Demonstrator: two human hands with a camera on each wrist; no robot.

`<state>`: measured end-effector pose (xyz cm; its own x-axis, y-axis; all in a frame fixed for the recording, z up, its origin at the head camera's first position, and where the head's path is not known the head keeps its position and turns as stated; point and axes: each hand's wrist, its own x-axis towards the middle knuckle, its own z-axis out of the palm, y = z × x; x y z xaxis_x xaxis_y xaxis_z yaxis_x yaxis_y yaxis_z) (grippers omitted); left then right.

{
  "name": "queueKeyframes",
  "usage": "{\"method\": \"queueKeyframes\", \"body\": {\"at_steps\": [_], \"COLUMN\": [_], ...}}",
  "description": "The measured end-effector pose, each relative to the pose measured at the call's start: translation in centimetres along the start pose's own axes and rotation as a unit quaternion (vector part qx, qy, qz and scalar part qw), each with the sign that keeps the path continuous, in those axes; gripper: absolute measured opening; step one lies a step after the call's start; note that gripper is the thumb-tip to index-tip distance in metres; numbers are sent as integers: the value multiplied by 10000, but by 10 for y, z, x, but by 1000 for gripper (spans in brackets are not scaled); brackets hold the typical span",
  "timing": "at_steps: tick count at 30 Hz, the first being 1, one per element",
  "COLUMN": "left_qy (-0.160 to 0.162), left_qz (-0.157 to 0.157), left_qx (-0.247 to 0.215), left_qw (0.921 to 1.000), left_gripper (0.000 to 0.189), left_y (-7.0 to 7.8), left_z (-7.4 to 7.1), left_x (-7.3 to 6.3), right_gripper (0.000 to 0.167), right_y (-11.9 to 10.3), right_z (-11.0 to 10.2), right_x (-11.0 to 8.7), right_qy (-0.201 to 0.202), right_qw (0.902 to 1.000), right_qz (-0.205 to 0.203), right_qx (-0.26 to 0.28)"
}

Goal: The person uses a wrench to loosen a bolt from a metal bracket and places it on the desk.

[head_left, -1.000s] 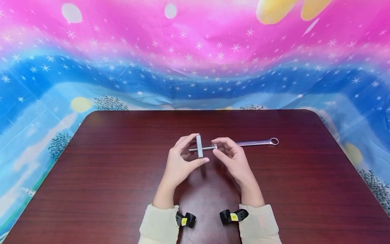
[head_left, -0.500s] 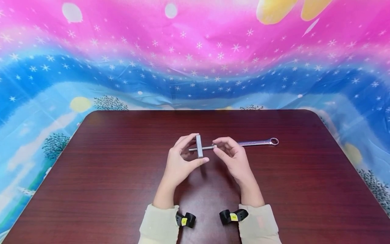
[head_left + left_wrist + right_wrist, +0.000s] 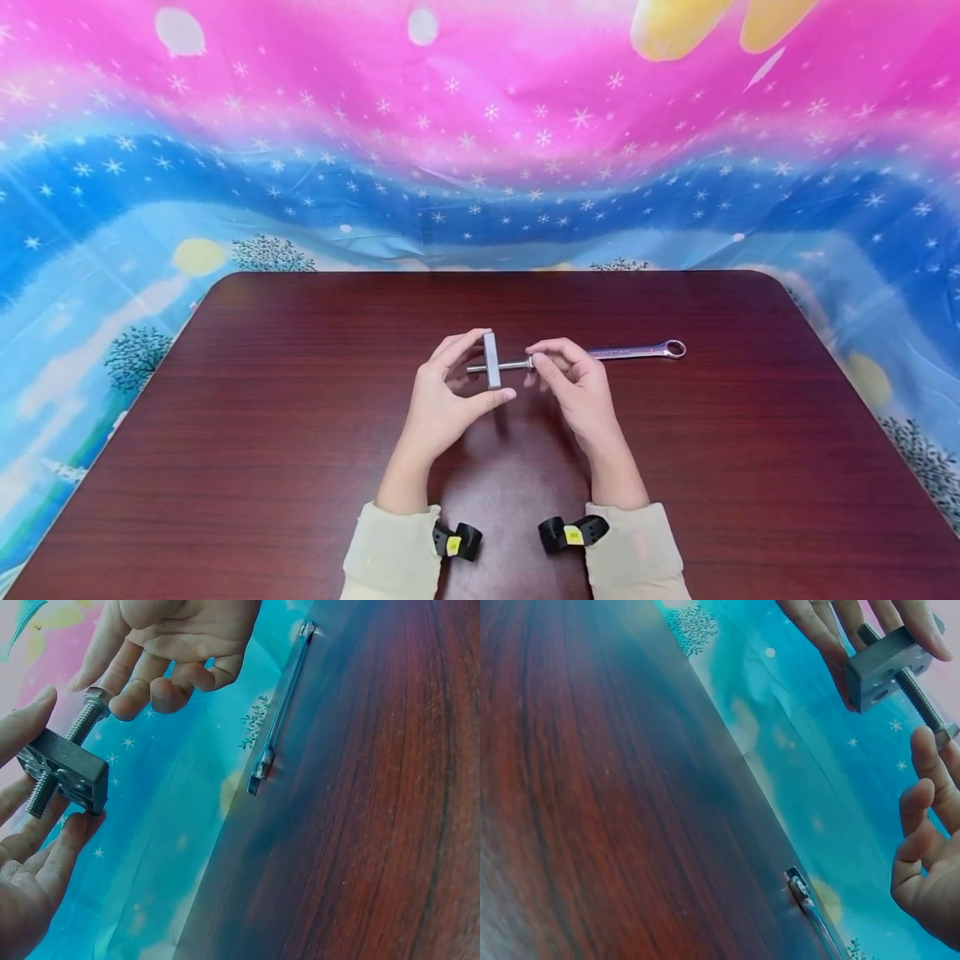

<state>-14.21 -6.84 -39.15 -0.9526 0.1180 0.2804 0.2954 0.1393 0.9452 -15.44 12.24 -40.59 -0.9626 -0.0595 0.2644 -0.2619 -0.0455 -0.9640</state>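
Observation:
Held above the table, a grey metal block (image 3: pixel 491 361) with several holes sits between the thumb and fingers of my left hand (image 3: pixel 442 400). A threaded hex bolt (image 3: pixel 513 364) passes through the block, its tip sticking out on the left side. My right hand (image 3: pixel 581 387) pinches the bolt's head (image 3: pixel 96 696) between thumb and index finger, while its other fingers hang loosely curled, as the left wrist view shows. A length of bare thread separates block and head. Behind the right hand, a combination wrench (image 3: pixel 637 352) lies on the table, its left end hidden by that hand.
The dark red wooden table (image 3: pixel 300 467) has rounded far corners. A pink and blue printed cloth (image 3: pixel 480 167) hangs behind it and around the sides. Black wrist cameras are strapped over both light sleeves (image 3: pixel 393 546).
My right thumb and fingers have shifted on the bolt head, the thumb now further forward over it. The left hand and the block have hardly moved. The wrench lies as before.

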Motion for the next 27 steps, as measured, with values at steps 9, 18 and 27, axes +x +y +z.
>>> {"method": "queueKeyframes", "body": {"at_steps": [9,18,27], "left_qy": [62,-7,-8], "left_qz": [11,32,20], "left_qx": [-52,-7,-24], "left_qw": [10000,10000,10000], "left_gripper": [70,70,70], "left_y": [0,1,2], "left_z": [-1,-1,-1], "left_x": [0,1,1], "right_gripper": [24,19,16], "right_y": [0,-1,0], "right_z": [-4,-2,1], "right_x": [-1,-1,1], "right_qy": [-307,-150,14], "right_qw": [9991,9999,9999], "right_qz": [-239,-43,-135], "right_qx": [-148,-47,-74]}}
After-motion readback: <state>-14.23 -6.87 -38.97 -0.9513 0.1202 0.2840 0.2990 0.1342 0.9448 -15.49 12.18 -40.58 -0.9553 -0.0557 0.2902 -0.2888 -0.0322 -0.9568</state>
